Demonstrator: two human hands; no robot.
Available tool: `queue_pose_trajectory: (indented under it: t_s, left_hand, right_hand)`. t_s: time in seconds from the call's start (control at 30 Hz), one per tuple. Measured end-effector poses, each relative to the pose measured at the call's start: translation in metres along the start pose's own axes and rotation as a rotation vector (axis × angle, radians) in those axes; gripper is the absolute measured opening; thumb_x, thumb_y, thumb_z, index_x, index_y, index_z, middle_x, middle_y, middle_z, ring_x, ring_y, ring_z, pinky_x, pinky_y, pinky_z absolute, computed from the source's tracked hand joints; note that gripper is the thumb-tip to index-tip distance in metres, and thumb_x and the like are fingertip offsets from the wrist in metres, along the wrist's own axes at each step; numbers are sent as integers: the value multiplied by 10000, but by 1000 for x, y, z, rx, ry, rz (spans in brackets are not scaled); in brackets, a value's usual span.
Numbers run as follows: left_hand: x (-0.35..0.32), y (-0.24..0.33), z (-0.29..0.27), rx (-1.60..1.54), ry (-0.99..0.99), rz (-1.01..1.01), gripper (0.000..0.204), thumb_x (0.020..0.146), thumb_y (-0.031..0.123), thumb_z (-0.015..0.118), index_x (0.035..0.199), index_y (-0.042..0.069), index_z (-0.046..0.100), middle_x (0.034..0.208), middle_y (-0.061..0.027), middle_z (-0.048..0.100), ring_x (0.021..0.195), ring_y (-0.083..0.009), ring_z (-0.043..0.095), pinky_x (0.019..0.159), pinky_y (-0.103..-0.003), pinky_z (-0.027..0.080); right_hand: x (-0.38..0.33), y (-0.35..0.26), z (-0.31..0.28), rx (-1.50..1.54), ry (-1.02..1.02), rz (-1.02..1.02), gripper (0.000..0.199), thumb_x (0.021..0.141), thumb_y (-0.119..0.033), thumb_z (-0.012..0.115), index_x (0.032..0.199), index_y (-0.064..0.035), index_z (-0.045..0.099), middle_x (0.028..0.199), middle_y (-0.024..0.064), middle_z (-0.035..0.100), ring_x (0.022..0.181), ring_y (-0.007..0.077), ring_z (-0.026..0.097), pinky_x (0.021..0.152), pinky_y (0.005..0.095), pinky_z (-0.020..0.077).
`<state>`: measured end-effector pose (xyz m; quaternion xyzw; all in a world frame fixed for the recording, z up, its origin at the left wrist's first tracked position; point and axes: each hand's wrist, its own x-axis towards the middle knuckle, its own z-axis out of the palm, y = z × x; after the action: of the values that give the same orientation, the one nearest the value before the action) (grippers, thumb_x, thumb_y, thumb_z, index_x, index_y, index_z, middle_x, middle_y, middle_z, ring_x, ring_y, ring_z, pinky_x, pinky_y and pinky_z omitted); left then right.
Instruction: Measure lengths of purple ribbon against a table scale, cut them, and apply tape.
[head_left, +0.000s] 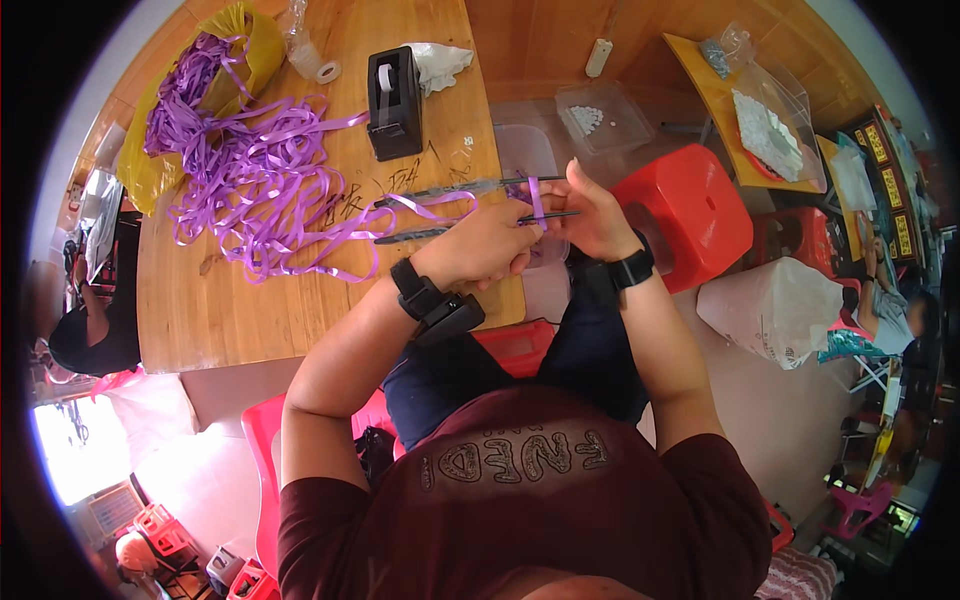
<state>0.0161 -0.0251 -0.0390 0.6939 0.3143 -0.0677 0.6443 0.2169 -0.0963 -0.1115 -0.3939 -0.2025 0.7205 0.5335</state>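
Two dark, slim rods (455, 188) lie side by side, jutting past the table's right edge. A purple ribbon (537, 200) is looped across both near their free ends. My left hand (480, 240) is closed, its fingers bent at the ribbon beside the nearer rod. Facing it, my right hand (597, 215) surrounds the rod ends, thumb raised apart from the fingers; its fingertips are partly hidden by the nearer rod and the loop. The ribbon trails left into a loose purple heap (270, 180), which spills from a yellow plastic bag (262, 50).
A black tape dispenser (394, 110) stands on the wooden table (230, 325), beside a crumpled white plastic bag (438, 66). Right of my hands are a red stool (690, 215) and a pale sack (770, 310). A clear tub (605, 115) with white pieces sits beyond.
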Motion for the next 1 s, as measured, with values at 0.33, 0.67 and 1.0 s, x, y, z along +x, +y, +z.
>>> queue_pose_trajectory:
  t_s: [0.33, 0.67, 1.0]
  left_hand:
    - [1, -2, 2, -28, 30, 10, 347, 1009, 267, 502, 1276, 48, 532, 645, 6, 530, 428, -59, 431, 350, -229, 346]
    - [2, -2, 1, -46, 12, 5, 354, 1010, 280, 494, 1298, 79, 544, 642, 8, 534, 393, -62, 417, 340, -221, 326]
    - [-10, 4, -3, -57, 48, -41, 357, 1013, 270, 480, 1305, 75, 541, 690, -13, 589, 473, -86, 506, 389, -243, 398]
  right_hand:
    - [6, 17, -13, -137, 120, -162, 235, 943, -268, 662, 1048, -59, 668, 918, 10, 628, 756, 99, 548, 688, 249, 439]
    - [26, 43, -23, 172, -97, -14, 313, 1009, -202, 512, 1235, -3, 597, 1160, 138, 673, 1014, 286, 678, 887, 439, 547]
    - [26, 35, -26, 391, -81, -38, 194, 938, -186, 658, 1084, -59, 672, 1039, 70, 712, 898, 200, 657, 799, 397, 527]
